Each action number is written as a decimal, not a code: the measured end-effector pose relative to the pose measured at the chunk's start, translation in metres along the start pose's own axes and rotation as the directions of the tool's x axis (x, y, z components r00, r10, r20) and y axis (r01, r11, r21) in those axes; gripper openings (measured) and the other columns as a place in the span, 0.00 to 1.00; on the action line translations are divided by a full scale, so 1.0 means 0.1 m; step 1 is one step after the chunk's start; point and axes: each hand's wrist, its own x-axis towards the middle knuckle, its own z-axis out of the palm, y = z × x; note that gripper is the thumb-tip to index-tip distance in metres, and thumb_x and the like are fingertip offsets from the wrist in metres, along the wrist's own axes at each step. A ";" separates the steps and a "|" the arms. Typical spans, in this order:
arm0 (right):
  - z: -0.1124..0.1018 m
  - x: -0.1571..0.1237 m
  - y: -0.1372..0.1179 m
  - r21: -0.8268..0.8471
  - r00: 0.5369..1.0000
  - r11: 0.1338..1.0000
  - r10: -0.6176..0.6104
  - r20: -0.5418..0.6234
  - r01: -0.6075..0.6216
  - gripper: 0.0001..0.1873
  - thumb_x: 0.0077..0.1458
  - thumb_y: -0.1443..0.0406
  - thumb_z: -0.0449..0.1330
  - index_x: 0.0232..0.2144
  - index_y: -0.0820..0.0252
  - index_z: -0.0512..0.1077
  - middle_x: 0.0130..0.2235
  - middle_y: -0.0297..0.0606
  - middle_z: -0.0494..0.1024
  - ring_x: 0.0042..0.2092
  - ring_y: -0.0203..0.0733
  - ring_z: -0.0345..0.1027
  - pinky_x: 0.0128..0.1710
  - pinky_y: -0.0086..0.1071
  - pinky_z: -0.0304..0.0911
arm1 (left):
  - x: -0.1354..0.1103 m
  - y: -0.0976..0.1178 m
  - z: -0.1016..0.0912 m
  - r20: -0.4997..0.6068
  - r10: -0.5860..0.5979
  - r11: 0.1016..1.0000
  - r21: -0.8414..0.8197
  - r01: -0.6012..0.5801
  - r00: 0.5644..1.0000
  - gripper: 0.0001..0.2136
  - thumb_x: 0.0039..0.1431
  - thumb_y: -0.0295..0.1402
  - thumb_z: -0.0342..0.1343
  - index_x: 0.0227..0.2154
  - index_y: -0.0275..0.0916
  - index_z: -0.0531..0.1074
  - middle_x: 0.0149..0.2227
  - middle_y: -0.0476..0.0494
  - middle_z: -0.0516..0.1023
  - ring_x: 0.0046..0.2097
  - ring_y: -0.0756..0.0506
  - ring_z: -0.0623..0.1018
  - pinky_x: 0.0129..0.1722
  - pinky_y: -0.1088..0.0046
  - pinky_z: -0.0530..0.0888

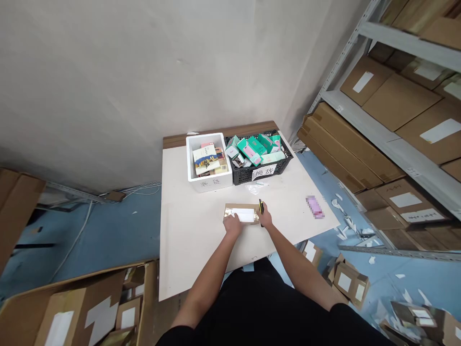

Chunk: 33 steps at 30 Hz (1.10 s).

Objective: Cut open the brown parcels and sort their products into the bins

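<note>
A small brown cardboard parcel (243, 209) with a white label lies flat on the white table (194, 235), near its middle. My left hand (232, 224) rests on the parcel's left end, fingers curled down on it. My right hand (265, 218) is at the parcel's right end, closed around a small black and yellow tool (261, 206), which looks like a cutter.
A white foam box (209, 182) of small boxes and a black crate (245, 175) of green boxes stand at the table's far edge. A pink item (315, 206) lies to the right. Metal shelves (396, 144) with cartons stand on the right. Open cartons (90, 307) sit on the floor.
</note>
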 end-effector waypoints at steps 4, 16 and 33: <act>-0.05 0.12 0.16 0.207 0.999 0.978 0.026 0.041 -0.034 0.26 0.72 0.52 0.44 0.64 0.59 0.59 0.39 0.38 0.83 0.40 0.44 0.81 0.42 0.33 0.73 | 0.14 -0.10 -0.19 -0.046 0.189 0.982 0.008 -0.189 0.981 0.34 0.69 0.49 0.48 0.75 0.49 0.53 0.76 0.39 0.56 0.76 0.30 0.51 0.70 0.48 0.59; -0.04 0.05 0.52 0.385 0.964 0.903 0.094 0.250 -0.188 0.21 0.69 0.49 0.54 0.28 0.54 0.63 0.20 0.26 0.69 0.16 0.32 0.63 0.19 0.25 0.60 | 0.22 -0.16 0.12 -0.080 0.283 0.957 0.089 -0.276 0.956 0.33 0.73 0.49 0.44 0.77 0.54 0.44 0.79 0.49 0.41 0.78 0.32 0.41 0.74 0.44 0.51; -0.30 -0.37 0.65 0.051 0.965 0.987 0.136 0.223 -0.151 0.21 0.71 0.50 0.52 0.32 0.56 0.67 0.20 0.28 0.71 0.18 0.35 0.67 0.25 0.29 0.59 | 0.23 -0.10 -0.03 -0.081 0.283 0.958 0.077 -0.277 0.956 0.33 0.69 0.48 0.51 0.75 0.53 0.54 0.78 0.45 0.49 0.77 0.30 0.47 0.71 0.45 0.56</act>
